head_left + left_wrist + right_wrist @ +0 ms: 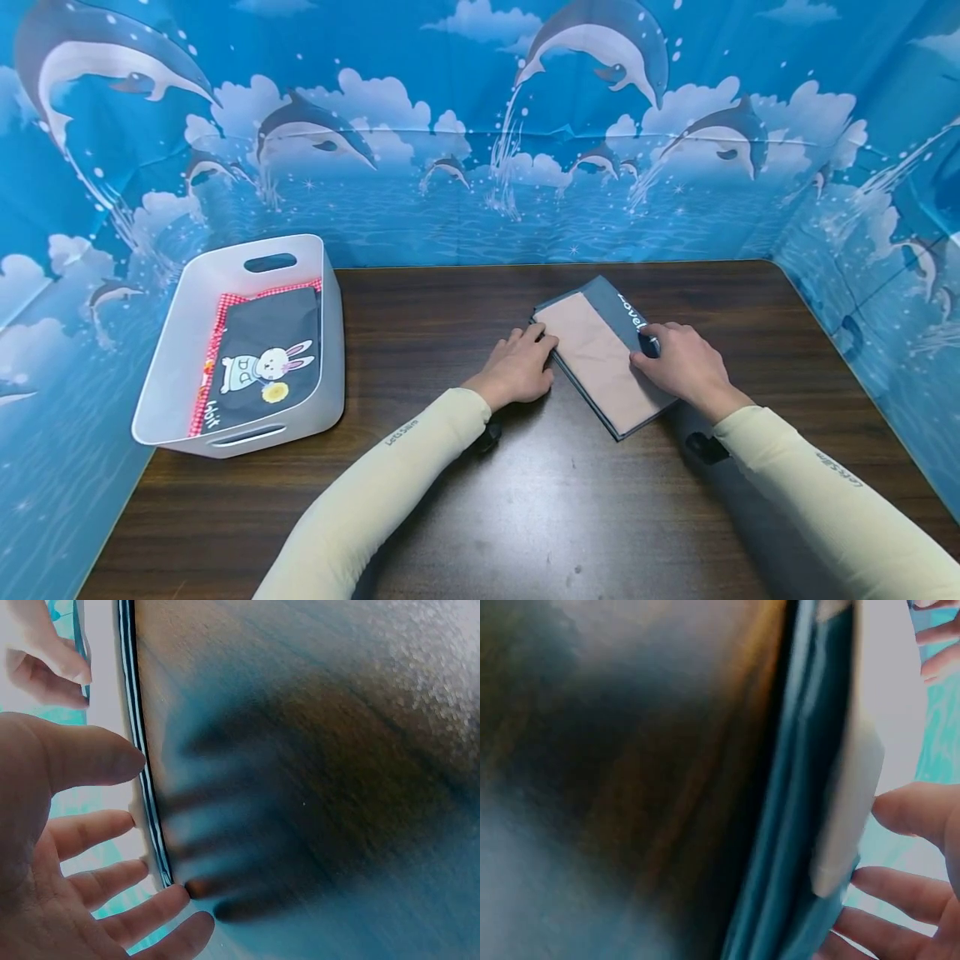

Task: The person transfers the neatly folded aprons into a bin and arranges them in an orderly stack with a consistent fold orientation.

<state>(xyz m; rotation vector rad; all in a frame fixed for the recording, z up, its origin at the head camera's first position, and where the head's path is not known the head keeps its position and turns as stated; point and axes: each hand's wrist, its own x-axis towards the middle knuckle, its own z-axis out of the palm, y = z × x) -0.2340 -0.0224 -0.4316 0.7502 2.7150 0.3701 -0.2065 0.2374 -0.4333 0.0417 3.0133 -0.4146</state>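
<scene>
A folded dark grey cloth (607, 304) with a beige panel (592, 350) and white lettering lies at an angle on the table. My left hand (517, 365) rests at its left edge, fingers fairly straight; in the left wrist view the thumb and fingertips (124, 819) touch along the layered edge (142, 750). At the right edge, my right hand (684, 367) pinches a bit of dark cloth between thumb and fingers. The right wrist view shows the beige layer (847, 802) slightly raised over the dark folds (784, 825), with the right thumb against it.
To the left stands a white basket (337, 367) with handle holes. Inside it lies a grey cloth (251, 329) with a rabbit picture and red checked trim (217, 350). The dark wooden table (420, 317) meets a dolphin-printed curtain (420, 225) behind and at both sides.
</scene>
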